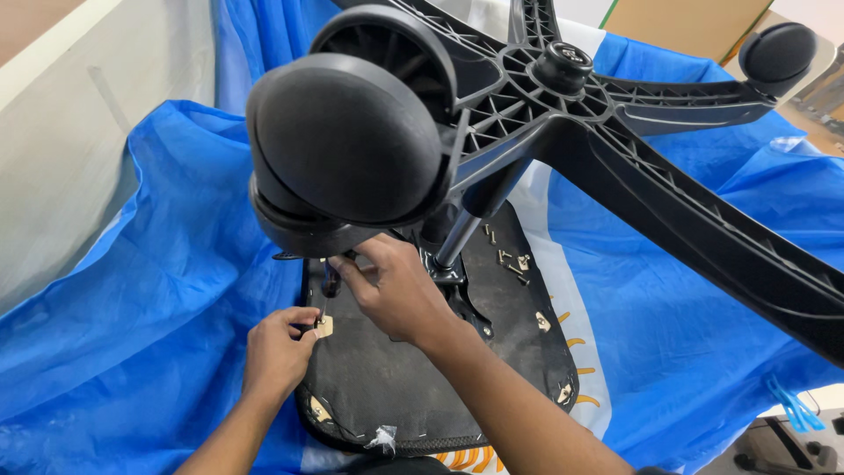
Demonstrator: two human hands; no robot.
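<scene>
Head view: screw [322, 318] between fingers [308, 327].

A big black caster [347, 141] and star base [615, 114] loom right over the seat underside [404, 387], blocking above; open room lies near its lower edge.

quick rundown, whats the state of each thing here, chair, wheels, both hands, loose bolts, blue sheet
office chair: upside down, seat underside facing up
star base: on the gas column, legs in the air
near caster: fitted, off the ground
far caster: fitted
left hand: pinching something small at the seat edge
right hand: gripping a tool upright on the seat
bolts: loose on the seat
blue sheet: spread, crumpled under the chair
</scene>
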